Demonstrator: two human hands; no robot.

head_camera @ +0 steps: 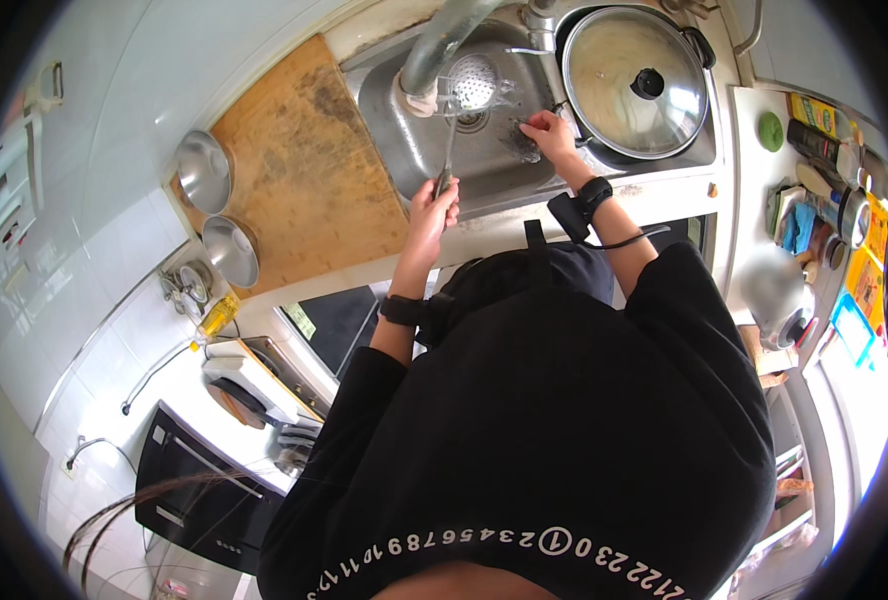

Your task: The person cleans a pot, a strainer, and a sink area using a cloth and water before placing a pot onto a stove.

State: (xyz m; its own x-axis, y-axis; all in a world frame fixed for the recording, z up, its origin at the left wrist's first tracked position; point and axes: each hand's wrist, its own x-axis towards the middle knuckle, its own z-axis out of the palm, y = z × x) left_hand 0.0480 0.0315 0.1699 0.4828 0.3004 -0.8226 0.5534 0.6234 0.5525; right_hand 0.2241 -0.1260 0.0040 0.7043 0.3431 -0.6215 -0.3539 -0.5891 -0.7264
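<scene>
My left hand [435,206] grips the handle of a metal skimmer [474,81], whose perforated round head is over the drain of the stainless steel sink [384,112]. Clear water seems to splash around the skimmer's head. At the sink's right side, the thumb and fingers of my right hand [553,136] are drawn together. A dark, wet-looking clump [520,142] shows right by those fingertips; whether they hold it is unclear. Above the sink a thick grey pipe [444,45] ends in a whitish wrapping, close to the skimmer.
Right of the sink stands a large pot under a glass lid [609,90]. A metal tap [540,30] rises behind the sink. To the left lie a stained wooden board [301,172] and two metal bowls [204,172]. Bottles and packets [819,142] crowd the right-hand counter.
</scene>
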